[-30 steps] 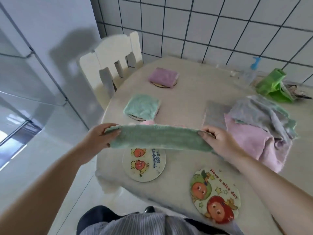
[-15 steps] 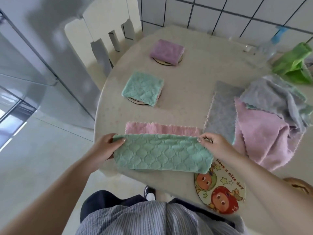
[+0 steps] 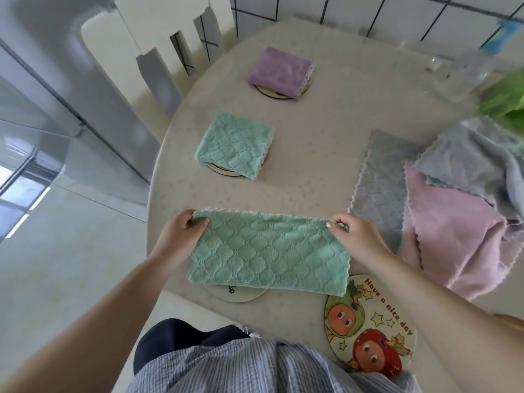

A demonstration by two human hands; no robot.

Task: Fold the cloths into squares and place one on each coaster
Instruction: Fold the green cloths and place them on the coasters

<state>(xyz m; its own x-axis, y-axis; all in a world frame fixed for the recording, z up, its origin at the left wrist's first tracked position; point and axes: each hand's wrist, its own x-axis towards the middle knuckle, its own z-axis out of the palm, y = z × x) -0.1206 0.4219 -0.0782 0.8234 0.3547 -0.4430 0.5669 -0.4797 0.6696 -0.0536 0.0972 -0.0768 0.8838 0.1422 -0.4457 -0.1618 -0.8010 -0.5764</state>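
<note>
Two hands, left (image 3: 181, 236) and right (image 3: 351, 236), pinching far corners of green cloth (image 3: 269, 253), half-folded over near coaster (image 3: 235, 292) at table (image 3: 312, 154) edge. Next: end to end, corners matched, into a square.

Brightness: bright, even, soft daylight.
Glare: pale reflections on the glossy floor (image 3: 25, 191) at 9 o'clock.
Shadows: faint, soft under the cloths.
Blur: green bag (image 3: 507, 100) at 2 o'clock smeared.
Distortion: wide-angle bending of edges; wall tiles (image 3: 354, 7) curve.
</note>
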